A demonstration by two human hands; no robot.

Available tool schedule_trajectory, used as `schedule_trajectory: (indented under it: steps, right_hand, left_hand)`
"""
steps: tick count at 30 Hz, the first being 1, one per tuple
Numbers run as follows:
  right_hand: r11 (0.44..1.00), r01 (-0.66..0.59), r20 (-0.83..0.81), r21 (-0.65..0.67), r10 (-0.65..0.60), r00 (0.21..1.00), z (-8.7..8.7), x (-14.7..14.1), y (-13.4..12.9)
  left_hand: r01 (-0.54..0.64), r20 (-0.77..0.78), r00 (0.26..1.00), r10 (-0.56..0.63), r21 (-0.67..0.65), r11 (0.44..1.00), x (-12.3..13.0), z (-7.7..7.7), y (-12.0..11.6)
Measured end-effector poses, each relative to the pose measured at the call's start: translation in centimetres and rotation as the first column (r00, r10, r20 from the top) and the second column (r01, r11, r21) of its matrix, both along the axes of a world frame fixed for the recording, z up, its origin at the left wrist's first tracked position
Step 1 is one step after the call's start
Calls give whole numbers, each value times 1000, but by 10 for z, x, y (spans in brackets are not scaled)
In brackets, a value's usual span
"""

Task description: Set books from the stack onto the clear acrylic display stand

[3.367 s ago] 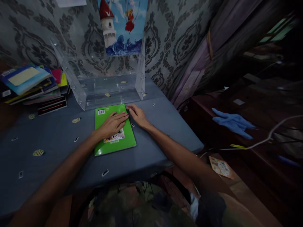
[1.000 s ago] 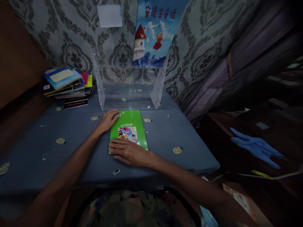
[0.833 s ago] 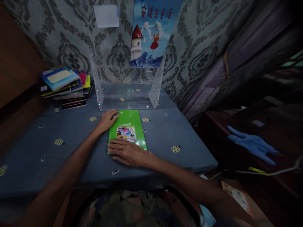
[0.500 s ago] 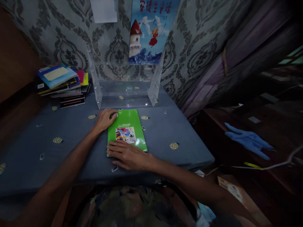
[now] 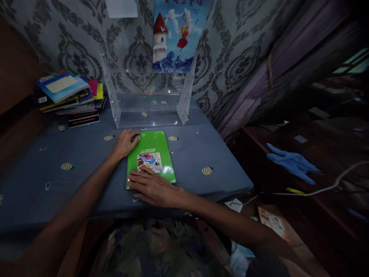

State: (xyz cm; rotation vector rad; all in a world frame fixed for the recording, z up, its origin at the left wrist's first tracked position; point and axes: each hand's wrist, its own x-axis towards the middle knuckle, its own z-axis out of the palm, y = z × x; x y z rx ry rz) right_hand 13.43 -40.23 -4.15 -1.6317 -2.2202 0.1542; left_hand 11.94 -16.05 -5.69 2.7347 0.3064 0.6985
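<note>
A green book [image 5: 164, 154] with a colourful picture lies flat on the cloth-covered table, its printed title upside down to me. At its far left edge rests my left hand [image 5: 126, 143], thumb on the cover and the other fingers along the corner, holding nothing. My right hand [image 5: 154, 188] lies across the near part of the cover with fingers stretched out flat, hiding its near edge in part. Just beyond the book stands a clear plastic rack [image 5: 150, 119], and a blue picture book [image 5: 175, 38] shows upright above the rack.
A stack of books [image 5: 65, 94] sits at the back left of the table [image 5: 83, 184]. Patterned wall covering [image 5: 77, 50] rises behind. To the right, a blue glove [image 5: 291, 161] and a pale cable [image 5: 337, 181] lie on a dark red surface.
The whole view has shifted slightly, so everything appears a little further left and higher. Both hands stay on the green book, which keeps its place on the table.
</note>
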Motion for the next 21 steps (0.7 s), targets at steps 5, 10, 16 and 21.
schedule_trajectory:
  steps: [5,10,16,21]
  right_hand:
    - [981,191,-100,-14,-192,976,-1,0,-22]
    - [955,296,-180,-28,-296,938,-5,7,-43]
    - [944,329,-227,-13,-323,919,-17,15,-57]
    - [942,336,-284,-2,-323,903,-20,18,-61]
  left_hand:
    - [-1,-11,1000,1,16,1000,-2,0,-1]
    - [22,0,1000,-22,28,999,-2,-1,0]
    - [21,-8,1000,-20,53,998,-1,-3,2]
    - [30,1,1000,-30,48,998,-1,-5,3]
